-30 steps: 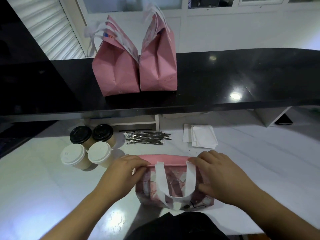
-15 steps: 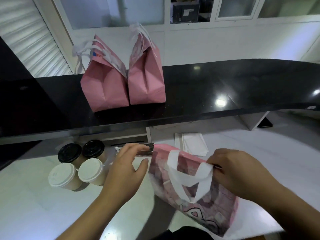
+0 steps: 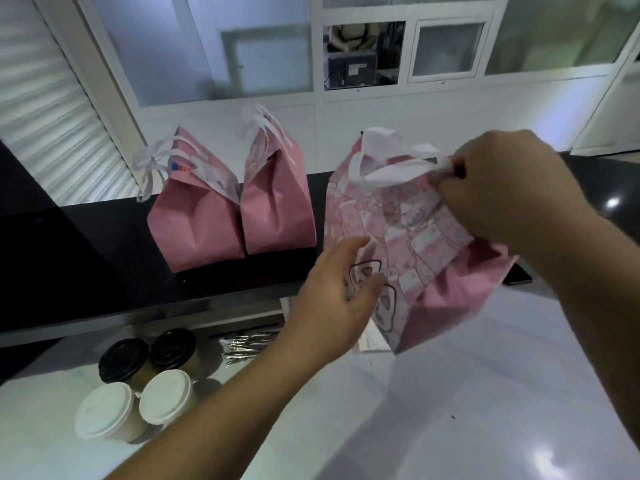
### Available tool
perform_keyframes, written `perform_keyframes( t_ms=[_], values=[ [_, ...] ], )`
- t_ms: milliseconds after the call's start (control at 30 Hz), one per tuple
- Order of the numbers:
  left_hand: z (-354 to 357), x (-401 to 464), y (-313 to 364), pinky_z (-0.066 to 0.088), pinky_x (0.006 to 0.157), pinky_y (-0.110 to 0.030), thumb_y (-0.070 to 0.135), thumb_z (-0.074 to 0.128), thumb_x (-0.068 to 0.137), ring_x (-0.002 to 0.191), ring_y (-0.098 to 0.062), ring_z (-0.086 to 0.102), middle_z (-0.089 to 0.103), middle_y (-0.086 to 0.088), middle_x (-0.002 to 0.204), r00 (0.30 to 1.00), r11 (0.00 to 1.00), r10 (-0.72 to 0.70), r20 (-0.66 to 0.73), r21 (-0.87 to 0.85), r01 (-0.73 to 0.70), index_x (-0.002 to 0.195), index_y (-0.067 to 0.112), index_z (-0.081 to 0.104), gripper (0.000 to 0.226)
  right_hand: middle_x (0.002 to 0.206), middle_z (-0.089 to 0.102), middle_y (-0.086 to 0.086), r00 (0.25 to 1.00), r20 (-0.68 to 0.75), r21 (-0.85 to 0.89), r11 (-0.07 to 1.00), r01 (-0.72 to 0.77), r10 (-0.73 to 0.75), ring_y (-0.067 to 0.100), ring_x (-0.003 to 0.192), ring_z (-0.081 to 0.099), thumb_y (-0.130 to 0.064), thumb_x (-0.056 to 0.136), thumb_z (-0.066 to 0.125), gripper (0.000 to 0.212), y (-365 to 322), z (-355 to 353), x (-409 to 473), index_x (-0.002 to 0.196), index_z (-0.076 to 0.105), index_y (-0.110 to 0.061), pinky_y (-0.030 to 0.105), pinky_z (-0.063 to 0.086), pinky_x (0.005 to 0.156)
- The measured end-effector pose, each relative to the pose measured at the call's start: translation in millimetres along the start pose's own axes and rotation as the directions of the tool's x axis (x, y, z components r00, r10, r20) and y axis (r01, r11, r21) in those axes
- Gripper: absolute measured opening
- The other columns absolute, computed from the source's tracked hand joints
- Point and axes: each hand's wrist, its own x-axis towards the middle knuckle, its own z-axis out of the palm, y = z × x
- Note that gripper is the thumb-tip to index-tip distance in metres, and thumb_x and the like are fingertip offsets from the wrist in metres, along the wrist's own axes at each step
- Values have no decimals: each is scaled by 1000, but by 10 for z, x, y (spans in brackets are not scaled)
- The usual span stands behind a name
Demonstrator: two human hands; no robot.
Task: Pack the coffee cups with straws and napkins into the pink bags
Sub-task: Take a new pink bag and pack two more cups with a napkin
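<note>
A patterned pink bag [image 3: 412,244] with white handles hangs in the air above the white counter. My right hand [image 3: 498,188] pinches its handles at the top right. My left hand [image 3: 336,299] is at the bag's lower left side, fingers relaxed and spread, touching or nearly touching it. Several coffee cups stand at the lower left: two with black lids [image 3: 123,355] and two with white lids [image 3: 166,393]. A bundle of wrapped straws [image 3: 246,344] lies behind my left wrist. The napkins are hidden behind the bag.
Two tied pink bags [image 3: 197,223] [image 3: 277,209] stand on the raised black ledge [image 3: 69,258]. A white counter [image 3: 450,410] spreads below. A dark phone [image 3: 517,275] lies under the ledge at right. Windows and a white wall are behind.
My right hand has lifted the bag off the counter, up and to the right. My left hand let go of the bag's rim and followed alongside. The view tilted upward.
</note>
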Motion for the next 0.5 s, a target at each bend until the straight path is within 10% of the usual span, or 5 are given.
perform_keyframes(
  t_ms=[133, 500],
  values=[
    [50, 405, 51, 43, 118, -38, 68, 54, 91, 140, 1, 45, 43, 24, 157, 995, 992, -86, 59, -92, 92, 152, 51, 35, 66, 61, 54, 9, 996, -88, 25, 999, -29, 31, 24, 52, 47, -27, 89, 61, 26, -62, 81, 576, 66, 60, -12, 22, 27, 47],
    [4, 1303, -294, 38, 121, -41, 52, 54, 103, 149, -13, 41, 37, 6, 167, 982, 982, -189, 24, -11, 189, 165, 29, 24, 72, 66, 46, 4, 987, -61, 201, 971, -133, 148, 33, 69, 54, -13, 92, 56, 22, -356, 1166, 1697, 71, 50, -10, 33, 39, 60]
  ],
)
